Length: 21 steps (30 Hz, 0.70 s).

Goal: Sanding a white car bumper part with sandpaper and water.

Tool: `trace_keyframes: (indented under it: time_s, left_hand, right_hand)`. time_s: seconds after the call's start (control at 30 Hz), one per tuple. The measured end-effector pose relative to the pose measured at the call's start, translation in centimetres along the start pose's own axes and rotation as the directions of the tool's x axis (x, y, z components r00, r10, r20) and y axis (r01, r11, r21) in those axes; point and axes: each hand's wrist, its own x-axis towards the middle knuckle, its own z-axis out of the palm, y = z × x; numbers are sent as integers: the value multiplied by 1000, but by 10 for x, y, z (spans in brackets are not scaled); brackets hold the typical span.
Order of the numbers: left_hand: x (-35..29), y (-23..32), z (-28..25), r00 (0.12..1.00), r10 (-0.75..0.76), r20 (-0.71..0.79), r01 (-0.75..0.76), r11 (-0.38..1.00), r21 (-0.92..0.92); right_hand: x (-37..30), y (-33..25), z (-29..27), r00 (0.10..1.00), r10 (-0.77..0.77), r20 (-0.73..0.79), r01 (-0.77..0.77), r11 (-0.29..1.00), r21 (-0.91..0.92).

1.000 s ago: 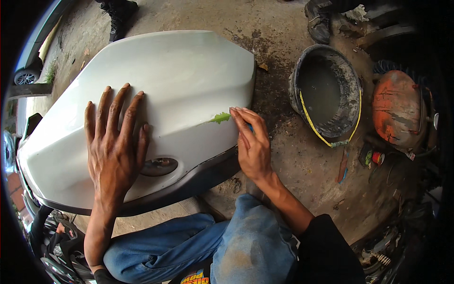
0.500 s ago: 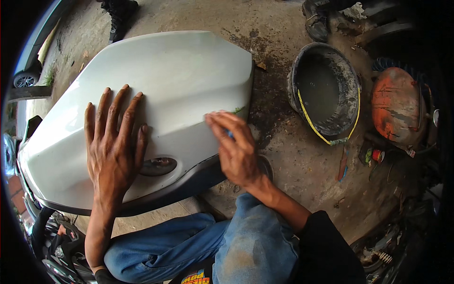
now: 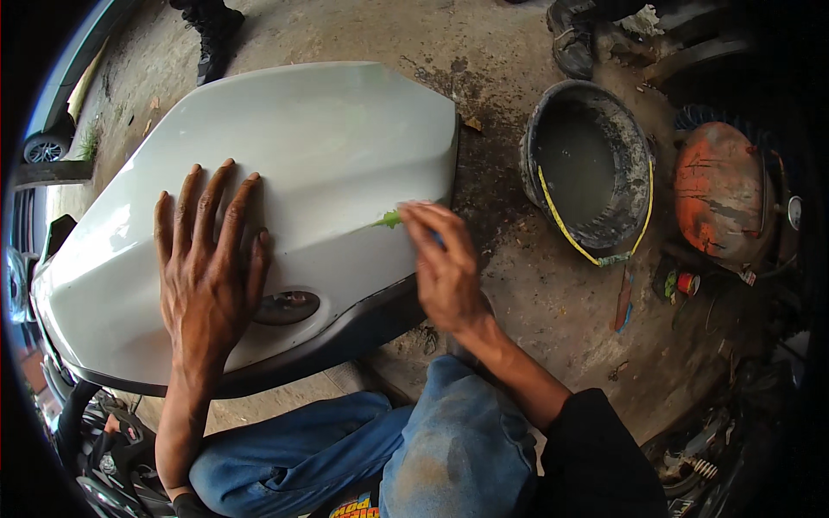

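Observation:
A large glossy white vehicle body panel [image 3: 319, 138], dark along its lower edge, lies in front of my knees. My left hand [image 3: 207, 259] rests flat on it with the fingers stretched out, just left of a dark oval recess [image 3: 287, 307]. Near the panel's right end, my right hand [image 3: 445, 263] has its fingers bent and pressed together against the surface. A bit of blue shows between those fingers, but what they hold is mostly hidden. Beside the fingertips is a jagged green patch [image 3: 390, 219] on the white surface.
Right of the panel stands a dark bucket [image 3: 537, 173] of murky water with a yellow handle. Beyond it sits a worn orange tank-like thing [image 3: 717, 194]. A red can-like thing [image 3: 688, 283] lies nearby. Other people's boots [image 3: 572, 43] show at the far side.
My right hand has shifted a little to the right along the panel, uncovering more of the green patch. My left hand stays in place.

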Motion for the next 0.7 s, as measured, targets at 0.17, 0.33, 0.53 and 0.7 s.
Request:
trace_keyframes:
  time_s: [0.17, 0.33, 0.53, 0.7]
  left_hand:
    - [-6, -4, 3, 1000, 12, -7, -12, 1000, -17]
    - [-1, 3, 0, 1000, 10, -9, -10, 1000, -16]
    - [-8, -8, -3, 1000, 3, 5, -3, 999, 36]
    - [-2, 3, 5, 1000, 9, 25, -10, 1000, 21]
  right_hand:
    - [1, -7, 5, 995, -99, 32, 98, 995, 34]
    - [-3, 12, 2, 1000, -22, -8, 22, 999, 45]
    - [-4, 16, 15, 989, -150, 8, 149, 985, 86]
    - [-10, 26, 10, 999, -10, -32, 13, 994, 109]
